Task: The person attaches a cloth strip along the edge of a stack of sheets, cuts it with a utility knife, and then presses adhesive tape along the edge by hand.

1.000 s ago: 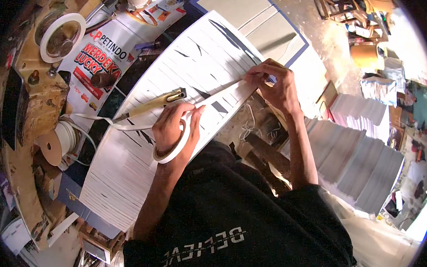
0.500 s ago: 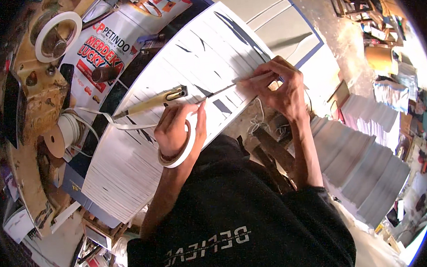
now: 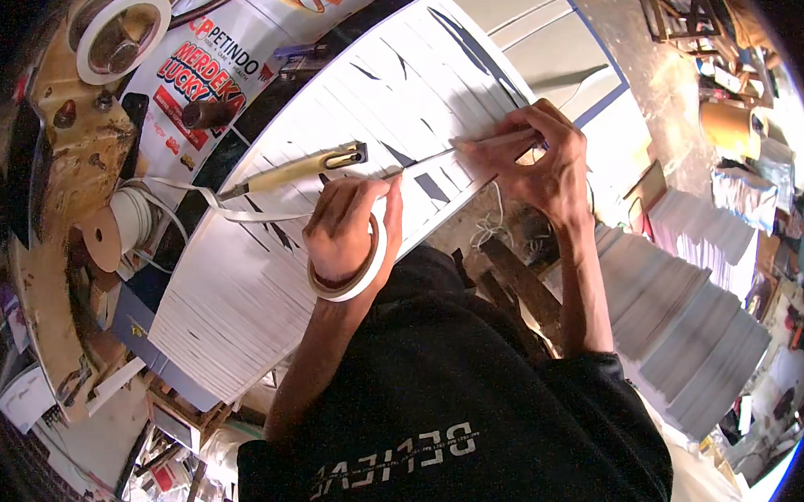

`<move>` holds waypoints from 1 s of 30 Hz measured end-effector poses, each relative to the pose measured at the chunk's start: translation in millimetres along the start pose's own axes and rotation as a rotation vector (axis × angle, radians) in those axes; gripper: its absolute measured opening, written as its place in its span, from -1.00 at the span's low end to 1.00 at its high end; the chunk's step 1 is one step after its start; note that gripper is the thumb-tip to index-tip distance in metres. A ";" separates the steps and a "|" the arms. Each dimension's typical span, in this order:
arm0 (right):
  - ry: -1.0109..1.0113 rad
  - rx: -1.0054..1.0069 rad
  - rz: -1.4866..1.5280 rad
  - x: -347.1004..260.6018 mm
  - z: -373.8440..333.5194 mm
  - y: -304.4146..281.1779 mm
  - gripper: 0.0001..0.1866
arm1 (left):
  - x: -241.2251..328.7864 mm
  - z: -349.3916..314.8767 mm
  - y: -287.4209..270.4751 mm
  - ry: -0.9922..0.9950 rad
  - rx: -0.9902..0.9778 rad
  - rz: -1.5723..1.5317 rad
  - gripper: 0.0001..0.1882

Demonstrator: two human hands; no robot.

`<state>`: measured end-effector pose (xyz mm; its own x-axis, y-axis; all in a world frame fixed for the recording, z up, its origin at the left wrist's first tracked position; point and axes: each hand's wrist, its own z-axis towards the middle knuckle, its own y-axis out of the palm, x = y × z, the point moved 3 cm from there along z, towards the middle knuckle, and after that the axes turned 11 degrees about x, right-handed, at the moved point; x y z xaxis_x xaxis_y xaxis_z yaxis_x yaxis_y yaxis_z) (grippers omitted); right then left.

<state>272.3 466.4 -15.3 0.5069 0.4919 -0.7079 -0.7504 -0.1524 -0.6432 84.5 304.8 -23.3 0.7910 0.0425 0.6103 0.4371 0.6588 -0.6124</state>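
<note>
A broad white panel (image 3: 240, 307) of narrow paper strips laid side by side, with dark gaps between some, lies under both hands. My left hand (image 3: 347, 227) is closed in a pinch over the panel's middle, a roll of white tape (image 3: 364, 274) hanging around its wrist. My right hand (image 3: 549, 164) pinches near the panel's right edge. A narrow strip (image 3: 433, 160) runs taut between the fingertips of both hands, seen nearly edge-on; its material is hard to tell. Just beyond my left hand, a yellow utility knife (image 3: 291, 173) rests on the panel.
A white spool (image 3: 129, 229) stands left, with a white ribbon (image 3: 257, 216) trailing onto the panel. Another tape roll (image 3: 88, 51) lies far left by a printed sheet (image 3: 201, 52). Tall stacks of paper (image 3: 667, 299) stand right. A blue-edged board (image 3: 546, 49) lies beyond the panel.
The whole view has shifted, so panel, knife and hands appear slightly farther right and up. Both hands keep their pinch on the strip, with little movement over the panel.
</note>
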 end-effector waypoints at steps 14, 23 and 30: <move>0.002 -0.169 0.146 -28.6 -14.9 16.8 -0.78 | 9.8 -0.1 18.2 0.011 0.039 -0.138 -0.76; 0.061 -0.138 0.130 -29.7 -12.6 25.5 -0.84 | 7.3 -3.6 9.8 0.018 0.063 -0.165 -0.75; 0.104 -0.126 0.117 -30.8 -14.0 26.3 -0.80 | -19.6 -23.5 -29.7 -0.116 0.062 -0.169 -0.79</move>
<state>242.9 435.3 -14.5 0.4651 0.3744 -0.8022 -0.7510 -0.3129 -0.5814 66.1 266.8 -29.0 0.6525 0.0118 0.7577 0.5291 0.7088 -0.4666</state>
